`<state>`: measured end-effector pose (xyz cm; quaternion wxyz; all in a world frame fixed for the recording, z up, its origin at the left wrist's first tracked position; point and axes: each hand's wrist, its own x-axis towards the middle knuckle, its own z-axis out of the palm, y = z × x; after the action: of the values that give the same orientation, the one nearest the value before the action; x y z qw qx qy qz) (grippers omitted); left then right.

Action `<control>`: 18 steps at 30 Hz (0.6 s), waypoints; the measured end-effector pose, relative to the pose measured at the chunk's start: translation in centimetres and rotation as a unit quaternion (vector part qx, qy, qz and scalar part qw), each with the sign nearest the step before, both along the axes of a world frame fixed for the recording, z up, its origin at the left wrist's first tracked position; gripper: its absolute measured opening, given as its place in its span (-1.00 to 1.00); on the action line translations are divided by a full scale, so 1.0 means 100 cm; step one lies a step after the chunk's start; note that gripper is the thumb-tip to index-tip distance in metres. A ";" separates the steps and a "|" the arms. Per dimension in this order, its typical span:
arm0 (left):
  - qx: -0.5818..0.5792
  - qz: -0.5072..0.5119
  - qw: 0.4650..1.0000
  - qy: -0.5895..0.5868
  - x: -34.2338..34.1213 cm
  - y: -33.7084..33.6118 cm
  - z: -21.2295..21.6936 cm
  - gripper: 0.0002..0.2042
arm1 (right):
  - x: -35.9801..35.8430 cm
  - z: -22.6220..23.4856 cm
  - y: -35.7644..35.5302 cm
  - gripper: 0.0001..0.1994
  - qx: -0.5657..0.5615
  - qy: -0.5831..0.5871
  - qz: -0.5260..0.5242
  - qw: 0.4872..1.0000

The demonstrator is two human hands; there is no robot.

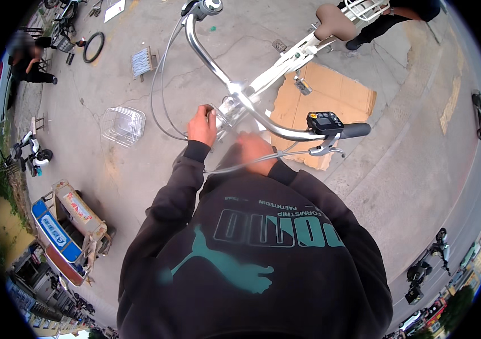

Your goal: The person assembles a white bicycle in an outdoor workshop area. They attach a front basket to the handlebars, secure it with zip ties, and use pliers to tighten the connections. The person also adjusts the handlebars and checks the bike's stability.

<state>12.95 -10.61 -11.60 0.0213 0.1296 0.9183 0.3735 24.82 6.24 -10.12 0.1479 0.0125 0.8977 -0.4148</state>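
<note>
A white bicycle (pixel 285 62) stands in front of me, its chrome handlebar (pixel 206 55) curving across the view above my hands. My left hand (pixel 202 125) is at the front of the bicycle, left of the stem. Its fingers are curled together, and what they hold, if anything, is too small to make out. Beside it, my right hand (pixel 254 151) is low in front of the stem, smeared by motion, with its fingers unclear. A brake cable (pixel 235 168) crosses in front of its wrist. A black display (pixel 325 122) sits near the right grip (pixel 356 130).
Flattened cardboard (pixel 331 90) lies under the bicycle. Left are a wire basket (pixel 123 125), a small stool (pixel 142 62), a loose tire (pixel 93 47) and a three-wheeled cart (pixel 71 231). A person stands by the brown saddle (pixel 335 22); another person (pixel 31 62) sits far left.
</note>
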 end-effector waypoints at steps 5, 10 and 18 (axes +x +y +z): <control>-0.064 0.105 0.979 -0.165 -0.006 0.009 0.003 -0.66 | 0.003 0.002 0.017 -0.74 -0.016 0.026 -0.128 0.991; -0.044 0.001 0.962 -0.268 -0.022 0.004 0.010 -0.58 | -0.034 -0.020 0.009 -0.60 -0.145 0.070 -0.267 0.950; -0.024 -0.102 0.920 -0.377 -0.046 -0.015 0.008 -0.71 | -0.105 0.002 0.008 -0.67 -0.184 0.095 -0.384 0.899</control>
<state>8.34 -12.15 -10.79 0.4068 0.0717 0.8330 0.3681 14.30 7.03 -9.93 -0.1096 0.2896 0.7403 -0.5967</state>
